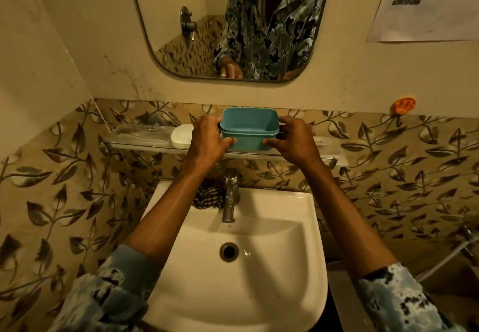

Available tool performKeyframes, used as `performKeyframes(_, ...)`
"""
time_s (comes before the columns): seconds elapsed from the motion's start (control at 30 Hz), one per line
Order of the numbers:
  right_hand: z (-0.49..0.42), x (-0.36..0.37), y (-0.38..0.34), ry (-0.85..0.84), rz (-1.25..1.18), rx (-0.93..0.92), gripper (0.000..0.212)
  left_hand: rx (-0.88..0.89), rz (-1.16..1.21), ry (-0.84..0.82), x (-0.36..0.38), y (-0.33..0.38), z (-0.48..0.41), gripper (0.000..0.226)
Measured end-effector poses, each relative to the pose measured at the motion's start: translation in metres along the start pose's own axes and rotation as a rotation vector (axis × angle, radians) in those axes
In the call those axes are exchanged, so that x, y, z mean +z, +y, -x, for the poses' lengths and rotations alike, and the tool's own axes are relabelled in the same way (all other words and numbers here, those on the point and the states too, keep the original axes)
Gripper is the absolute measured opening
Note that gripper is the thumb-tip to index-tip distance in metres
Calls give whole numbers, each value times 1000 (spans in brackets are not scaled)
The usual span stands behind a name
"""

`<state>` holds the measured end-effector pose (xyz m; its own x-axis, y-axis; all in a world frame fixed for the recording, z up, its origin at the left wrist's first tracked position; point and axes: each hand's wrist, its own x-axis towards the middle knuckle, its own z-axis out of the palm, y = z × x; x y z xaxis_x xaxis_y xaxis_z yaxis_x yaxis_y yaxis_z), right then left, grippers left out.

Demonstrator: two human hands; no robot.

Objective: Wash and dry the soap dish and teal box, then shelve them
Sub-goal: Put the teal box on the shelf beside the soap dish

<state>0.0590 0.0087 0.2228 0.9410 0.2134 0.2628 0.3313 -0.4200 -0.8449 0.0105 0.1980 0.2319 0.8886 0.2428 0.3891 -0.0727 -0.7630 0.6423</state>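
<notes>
I see teal box mid glass shelf, long axis along shelf. Left hand and right hand grip its two ends, equally near. Soap dish on shelf, just left of box. Can't tell if box base seated yet.

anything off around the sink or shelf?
Minor only. A checked cloth is wadded by the tap on the back ledge of the sink, and dark smudges streak the wall below the mirror. The teal box, held in left hand and right hand, is upright beside the soap dish.
</notes>
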Motion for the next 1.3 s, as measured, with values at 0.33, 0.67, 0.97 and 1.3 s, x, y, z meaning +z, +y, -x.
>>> performKeyframes(0.33, 5, 7, 2, -37, -20, 21, 55, -26, -142, -23, 5, -7, 3, 54)
performKeyframes(0.67, 9, 9, 5, -29, -88, 27, 60, -46, -185, -52, 8, -4, 13, 73)
performKeyframes(0.97, 61, 4, 29, 430, 40, -299, 50, -30, 31, 145, 12, -65, 82, 24)
performKeyframes(1.3, 172, 86, 121, 192, 90, -3, 27, -289, -357, -299, 100, -176, 118, 57)
